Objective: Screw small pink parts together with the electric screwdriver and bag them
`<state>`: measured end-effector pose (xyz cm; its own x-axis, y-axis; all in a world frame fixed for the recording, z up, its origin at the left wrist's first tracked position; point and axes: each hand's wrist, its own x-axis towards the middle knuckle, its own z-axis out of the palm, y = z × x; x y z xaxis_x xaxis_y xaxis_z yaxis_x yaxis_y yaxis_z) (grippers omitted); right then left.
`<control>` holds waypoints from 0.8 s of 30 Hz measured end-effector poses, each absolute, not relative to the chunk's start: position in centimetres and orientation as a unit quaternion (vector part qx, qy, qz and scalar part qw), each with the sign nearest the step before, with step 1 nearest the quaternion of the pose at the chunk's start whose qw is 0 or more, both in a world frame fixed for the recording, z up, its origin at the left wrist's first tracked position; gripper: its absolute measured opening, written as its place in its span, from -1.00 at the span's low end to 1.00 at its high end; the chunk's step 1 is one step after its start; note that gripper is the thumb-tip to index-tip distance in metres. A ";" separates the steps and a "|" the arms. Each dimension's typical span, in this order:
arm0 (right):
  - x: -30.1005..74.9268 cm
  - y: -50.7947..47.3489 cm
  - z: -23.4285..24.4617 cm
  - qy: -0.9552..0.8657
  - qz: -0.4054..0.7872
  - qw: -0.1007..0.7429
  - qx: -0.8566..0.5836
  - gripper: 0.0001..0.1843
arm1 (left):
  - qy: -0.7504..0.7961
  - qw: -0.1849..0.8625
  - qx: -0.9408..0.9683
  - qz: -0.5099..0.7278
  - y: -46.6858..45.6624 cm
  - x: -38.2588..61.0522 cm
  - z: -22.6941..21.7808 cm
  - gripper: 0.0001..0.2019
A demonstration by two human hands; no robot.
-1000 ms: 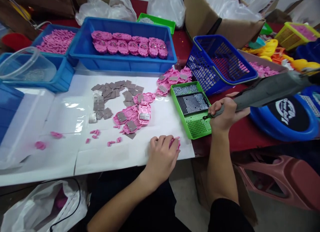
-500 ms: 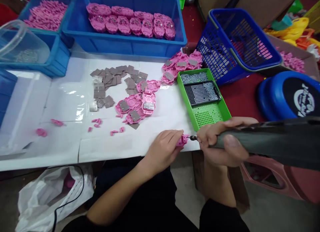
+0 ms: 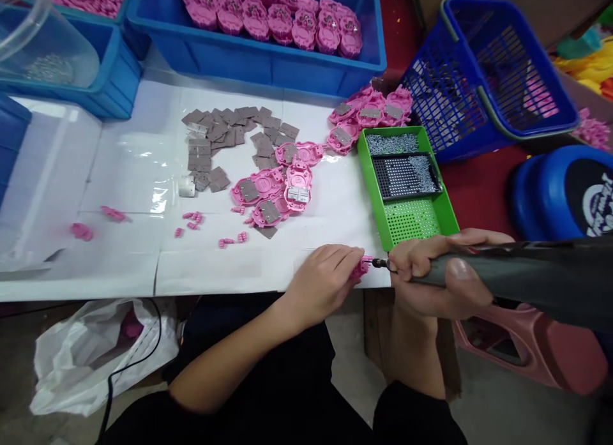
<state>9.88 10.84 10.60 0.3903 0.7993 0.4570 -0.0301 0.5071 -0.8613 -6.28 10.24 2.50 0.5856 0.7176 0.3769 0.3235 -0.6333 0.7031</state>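
Note:
My left hand [image 3: 322, 280] is closed on a small pink plastic part [image 3: 363, 267] at the front edge of the white sheet [image 3: 134, 177]. My right hand [image 3: 433, 274] grips a grey electric screwdriver [image 3: 527, 279], its bit touching the right side of the pink part. Just behind the hands stands a green screw tray [image 3: 407, 186] with a heap of screws and a black sorting plate. A cluster of pink housings [image 3: 272, 193] and grey square plates [image 3: 225, 135] lie on the sheet further back.
A blue bin [image 3: 258, 55] of pink assembled housings stands at the back. A blue mesh basket [image 3: 483, 81] sits to the right, and a blue round lid [image 3: 560, 189] beside it. Small pink bits [image 3: 194, 220] scatter on the sheet. A white bag [image 3: 96, 355] lies below left.
My right hand brought the screwdriver from the green tray down to the pink part in my left hand. The view has tilted downwards.

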 end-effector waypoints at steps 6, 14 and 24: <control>9.7 10.9 10.4 -0.483 0.273 0.721 -0.415 -0.78 | 0.316 0.309 0.840 0.316 10.4 -6.2 2.7 -0.83; 9.8 10.3 10.5 -0.459 0.276 0.711 -0.456 -0.77 | 0.314 0.298 0.840 0.328 10.3 -6.2 2.6 -0.82; 10.3 9.7 9.9 -0.468 0.301 0.720 -0.414 -0.74 | 0.318 0.311 0.838 0.317 10.3 -6.2 2.7 -0.79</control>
<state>10.33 9.66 9.85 0.3806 0.8211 0.4254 -0.0453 0.4760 -0.8783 -6.20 10.30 2.74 0.5971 0.7301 0.3323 0.3357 -0.6037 0.7231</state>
